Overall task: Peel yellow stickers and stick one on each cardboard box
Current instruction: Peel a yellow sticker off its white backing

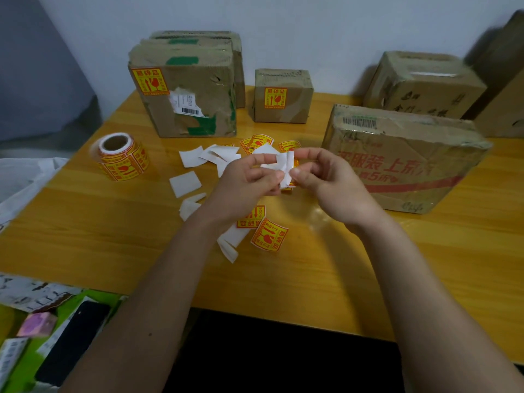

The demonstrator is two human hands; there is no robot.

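Observation:
Over the middle of the table my left hand [249, 181] and my right hand [326, 180] together pinch one yellow sticker on its white backing [287, 173]. A roll of yellow stickers [122, 156] stands at the left. The tall cardboard box [195, 109] at the back left bears a yellow sticker [149, 81]. So does the small box [283, 95], whose sticker [275, 97] faces me. The flat box with red print [402, 163] on the right and the box behind it [422, 83] show no sticker. Loose yellow stickers [269, 235] lie under my wrists.
White backing scraps [185, 184] are scattered over the wooden table [99, 236]. More yellow stickers [255, 141] lie behind my hands. A black phone [73, 341] and a pink box [37, 324] sit on a green surface at the lower left. A white bag [22, 180] lies at the left edge.

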